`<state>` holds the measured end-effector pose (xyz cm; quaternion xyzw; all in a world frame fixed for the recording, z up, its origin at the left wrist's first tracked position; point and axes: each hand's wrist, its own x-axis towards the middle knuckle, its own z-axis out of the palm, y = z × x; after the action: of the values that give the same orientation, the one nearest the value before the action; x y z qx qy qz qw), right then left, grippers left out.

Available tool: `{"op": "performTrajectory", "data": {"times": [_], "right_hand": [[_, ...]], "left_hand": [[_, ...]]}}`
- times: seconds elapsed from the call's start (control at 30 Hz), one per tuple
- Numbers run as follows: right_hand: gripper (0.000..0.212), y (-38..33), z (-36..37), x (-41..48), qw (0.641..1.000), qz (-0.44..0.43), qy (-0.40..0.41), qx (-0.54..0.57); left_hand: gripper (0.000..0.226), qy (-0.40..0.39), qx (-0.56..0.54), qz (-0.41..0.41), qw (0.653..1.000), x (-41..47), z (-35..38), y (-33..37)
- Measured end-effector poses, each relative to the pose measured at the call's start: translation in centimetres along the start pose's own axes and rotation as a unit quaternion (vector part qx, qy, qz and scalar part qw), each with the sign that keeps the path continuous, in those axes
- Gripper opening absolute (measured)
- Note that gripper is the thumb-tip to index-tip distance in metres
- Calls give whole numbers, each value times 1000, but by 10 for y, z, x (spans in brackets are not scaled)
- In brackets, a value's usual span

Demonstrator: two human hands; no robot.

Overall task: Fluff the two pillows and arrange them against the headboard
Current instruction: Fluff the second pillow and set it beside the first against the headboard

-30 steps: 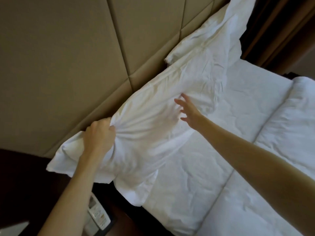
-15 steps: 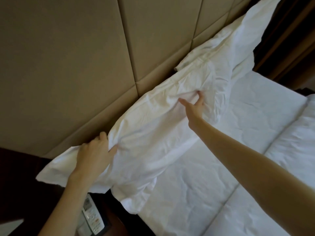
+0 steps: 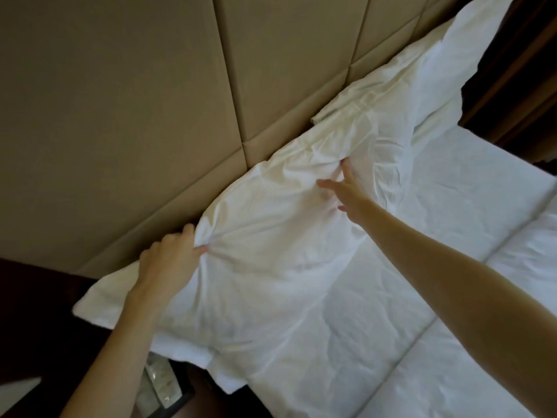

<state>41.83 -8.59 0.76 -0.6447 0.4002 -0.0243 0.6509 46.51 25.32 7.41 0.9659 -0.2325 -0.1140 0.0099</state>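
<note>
A white near pillow [image 3: 265,251] leans against the beige padded headboard [image 3: 150,116]. My left hand [image 3: 171,260] pinches a bunch of the pillowcase at the pillow's left end, thumb and fingers closed on the cloth. My right hand [image 3: 346,191] lies on the pillow's right part with fingers spread, pressing the wrinkled cloth. Behind and to the right, a second white pillow [image 3: 431,86] rests along the headboard, partly overlapped by the near one.
The bed's white sheet [image 3: 437,236] and a folded white duvet [image 3: 482,342] fill the right side. A dark bedside table [image 3: 36,327] stands at lower left with a white control panel [image 3: 159,384] on it. Dark wood trim [image 3: 527,86] stands at far right.
My left hand shifted right along the pillow and bunched the cloth again. My right hand stayed on the pillow's right part, pressing in. The view moved closer.
</note>
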Motion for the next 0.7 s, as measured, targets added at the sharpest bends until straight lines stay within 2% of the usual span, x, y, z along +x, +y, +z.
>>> {"op": "performTrajectory", "data": {"times": [0.1,0.17,0.23,0.33,0.4,0.5,0.57,0.6,0.7], "right_hand": [[99,4,-4,2,1000,5,-28,-2],[89,7,-6,3,999,-4,-24,28],[69,10,-12,2,997,-33,29,58],[40,16,-27,-2,984,-57,159,58],[43,16,-39,-3,972,-59,224,38],[69,0,-57,2,939,-122,307,-91],[86,-23,-69,8,887,-212,296,-283],[92,-34,-74,12,842,-260,261,-394],[93,-61,-82,24,662,-364,86,-649]], "left_hand": [[30,52,32,27,998,-5,12,2],[26,64,17,43,997,-3,14,11],[28,71,-17,37,997,4,15,23],[35,86,-62,39,994,17,17,35],[43,88,-88,34,992,28,18,41],[53,67,-82,17,994,42,22,45],[60,39,-72,7,997,49,23,46],[64,19,-75,4,997,53,23,47],[71,-36,-101,12,994,53,21,52]]}}
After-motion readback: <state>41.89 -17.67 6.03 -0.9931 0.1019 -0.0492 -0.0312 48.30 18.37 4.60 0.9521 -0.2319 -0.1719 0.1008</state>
